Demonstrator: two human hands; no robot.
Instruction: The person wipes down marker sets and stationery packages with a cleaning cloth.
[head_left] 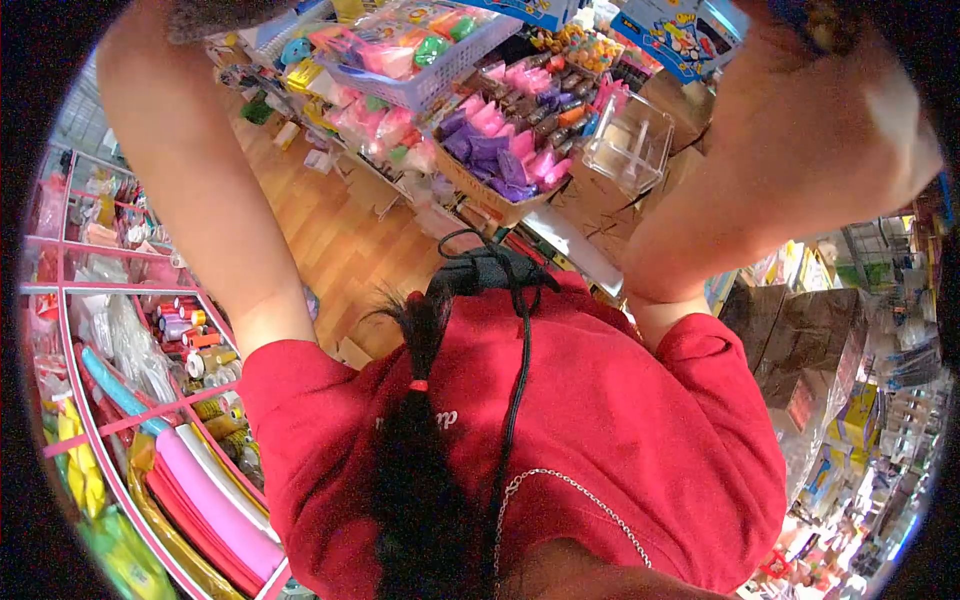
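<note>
My left arm [200, 180] rises from a red short sleeve to the top left edge of the head view. My left hand is outside the picture. The right arm [760, 180] is bent and lifted close to the camera on the other side, and my right hand does not show either. Dark blurred patches cross the upper ends of both arms. What the hands hold or touch is hidden. Below lies my red shirt [620, 450], with a black cord [520, 370], a silver chain [600, 510] and a dark ponytail [420, 470] hanging over it.
Ahead stands a box of pink and purple packets [500, 150], beside a lilac basket [410, 90] and a clear plastic container [628, 140]. Pink-edged shelving [165, 410] with coloured rolls borders the left. Cardboard boxes [800, 330] stand at right. Wooden floor [320, 225] shows between.
</note>
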